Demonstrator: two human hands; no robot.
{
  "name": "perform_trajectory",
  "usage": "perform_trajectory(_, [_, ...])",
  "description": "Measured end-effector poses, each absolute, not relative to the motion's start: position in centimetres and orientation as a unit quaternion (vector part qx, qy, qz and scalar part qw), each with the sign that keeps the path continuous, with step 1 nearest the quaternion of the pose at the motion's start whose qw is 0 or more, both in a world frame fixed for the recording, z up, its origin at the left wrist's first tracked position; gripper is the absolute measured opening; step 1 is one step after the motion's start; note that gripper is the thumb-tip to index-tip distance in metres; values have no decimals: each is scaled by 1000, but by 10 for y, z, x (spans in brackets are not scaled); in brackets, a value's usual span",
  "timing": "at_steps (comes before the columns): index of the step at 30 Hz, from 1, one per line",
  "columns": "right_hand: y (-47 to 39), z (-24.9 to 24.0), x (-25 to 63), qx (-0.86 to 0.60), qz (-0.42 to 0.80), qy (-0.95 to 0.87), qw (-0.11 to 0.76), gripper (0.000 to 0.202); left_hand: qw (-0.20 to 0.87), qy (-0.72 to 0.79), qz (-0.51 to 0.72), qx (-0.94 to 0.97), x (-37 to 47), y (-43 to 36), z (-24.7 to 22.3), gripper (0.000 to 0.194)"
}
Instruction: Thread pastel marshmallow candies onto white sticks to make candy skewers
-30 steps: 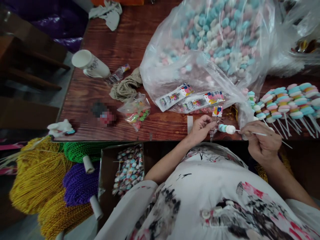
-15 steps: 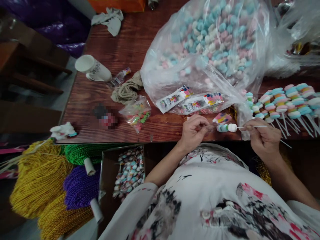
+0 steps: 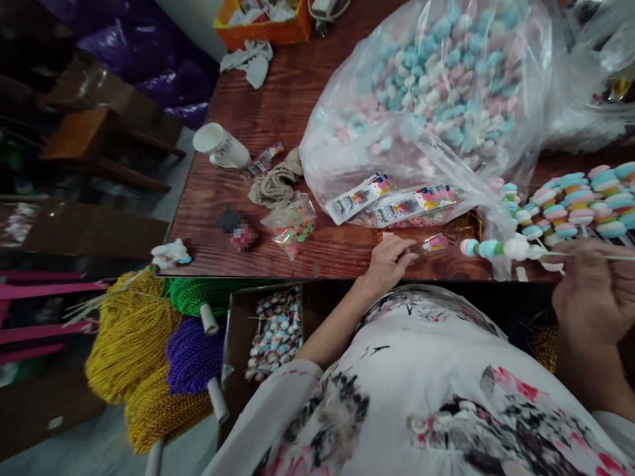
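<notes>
At the right edge my right hand (image 3: 592, 291), blurred, is closed on the white stick of a marshmallow skewer (image 3: 516, 248). The skewer points left, nearly level, with pink, blue, green and white marshmallows on it. By the table's front edge lies my left hand (image 3: 389, 261), its thumb and forefinger slightly apart, nothing visible between them. Just right of its fingertips is a small printed plastic wrapper (image 3: 435, 242); whether the hand touches it I cannot tell. Several finished marshmallow skewers (image 3: 578, 201) lie in a row at the right.
A big clear bag of marshmallows (image 3: 436, 86) fills the back, with printed wrappers (image 3: 414, 203) before it. Leftward are a candy bag (image 3: 292, 225), a cloth (image 3: 275, 185) and a white mug (image 3: 221, 145). Below stand a carton of wrapped sweets (image 3: 275, 334) and cord bundles (image 3: 122, 337).
My right hand has moved right with the skewer, away from my left hand. The left hand's fingers have loosened from their pinch. The view has shifted left.
</notes>
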State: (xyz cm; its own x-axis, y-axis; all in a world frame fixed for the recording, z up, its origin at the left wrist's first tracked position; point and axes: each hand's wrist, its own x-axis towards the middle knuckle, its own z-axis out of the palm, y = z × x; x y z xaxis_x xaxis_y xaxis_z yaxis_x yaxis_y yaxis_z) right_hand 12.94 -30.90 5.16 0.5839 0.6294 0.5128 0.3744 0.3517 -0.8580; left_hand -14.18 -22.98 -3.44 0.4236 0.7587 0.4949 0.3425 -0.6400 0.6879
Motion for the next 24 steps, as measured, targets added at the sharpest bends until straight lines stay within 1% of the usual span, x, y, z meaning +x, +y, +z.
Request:
perform_trajectory(2, [-303, 55, 125, -502, 63, -407, 761, 12, 270, 341, 421, 796, -143, -228, -35, 16])
perform_trajectory(4, [-298, 55, 119, -478, 76, -396, 780, 14, 291, 344, 426, 785, -143, -228, -36, 13])
perform_trajectory(6, [-293, 51, 113, -484, 115, -386, 777, 15, 308, 344, 433, 774, -143, -228, -36, 9])
perform_trajectory(9, [-290, 43, 107, -479, 141, -376, 781, 11, 325, 344, 431, 768, -144, -229, -32, 7])
perform_trajectory(16, [-292, 40, 110, -501, 155, -384, 760, 17, 339, 372, 415, 758, -144, -231, -23, 15])
perform_trajectory(21, [-298, 45, 114, -497, 153, -405, 752, 15, 356, 371, 413, 751, -143, -232, -24, 20])
perform_trajectory(24, [-301, 47, 117, -492, 175, -418, 743, 16, 327, 350, 407, 778, -142, -232, -23, 22])
